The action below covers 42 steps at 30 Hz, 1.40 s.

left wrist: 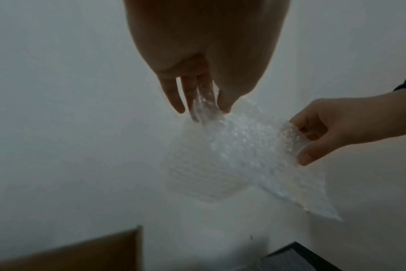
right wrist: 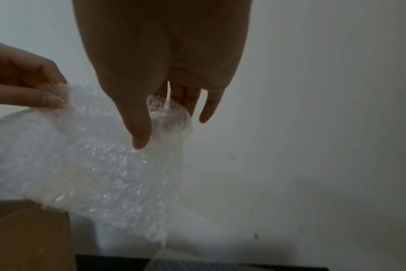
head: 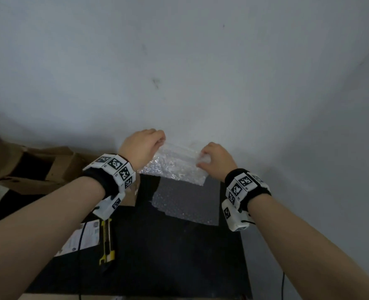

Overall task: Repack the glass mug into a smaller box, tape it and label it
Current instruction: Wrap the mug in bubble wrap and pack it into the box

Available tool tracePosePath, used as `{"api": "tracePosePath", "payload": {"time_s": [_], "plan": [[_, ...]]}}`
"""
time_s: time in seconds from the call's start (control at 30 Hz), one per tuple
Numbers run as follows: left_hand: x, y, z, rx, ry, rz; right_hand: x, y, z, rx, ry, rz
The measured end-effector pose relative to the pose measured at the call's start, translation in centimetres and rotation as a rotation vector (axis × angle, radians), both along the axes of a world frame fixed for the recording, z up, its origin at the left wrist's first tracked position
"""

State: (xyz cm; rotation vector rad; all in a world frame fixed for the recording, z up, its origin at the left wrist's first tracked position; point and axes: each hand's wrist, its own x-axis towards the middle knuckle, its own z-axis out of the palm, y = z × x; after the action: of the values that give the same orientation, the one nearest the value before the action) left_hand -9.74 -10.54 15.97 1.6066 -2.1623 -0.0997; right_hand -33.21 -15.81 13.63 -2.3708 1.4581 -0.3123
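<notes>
- Bubble wrap (head: 175,167) is light and floppy; your left hand (head: 141,148) and right hand (head: 217,162) each pinch a top corner.
- Keep holding there, above the table's (head: 179,256) far edge.

Grey-white wall (head: 179,61) fills the upper view, a few dark scuffs on it; black counter (head: 168,256) below; yellow-and-black utility knife (head: 107,243) at 7 o'clock on the counter, printed white paper sheet (head: 79,239) just beside it toward 9; thin black cable (head: 79,256) crosses that sheet.
</notes>
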Motion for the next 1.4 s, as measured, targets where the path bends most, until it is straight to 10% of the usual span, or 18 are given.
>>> {"api": "tracePosePath", "payload": {"time_s": [0.43,0.97,1.4], "plan": [[13.5,3.6,3.1,0.265,-0.173,0.242,14.2,1.4,3.2,-0.009,-0.250,0.023],[21.1,5.6,-0.5,0.172,0.058,0.209,22.7,4.1,0.2,0.145,-0.355,-0.240],[20.9,4.6,-4.7,0.311,-0.182,0.070,22.2,3.8,-2.8,0.193,-0.052,-0.116]]}}
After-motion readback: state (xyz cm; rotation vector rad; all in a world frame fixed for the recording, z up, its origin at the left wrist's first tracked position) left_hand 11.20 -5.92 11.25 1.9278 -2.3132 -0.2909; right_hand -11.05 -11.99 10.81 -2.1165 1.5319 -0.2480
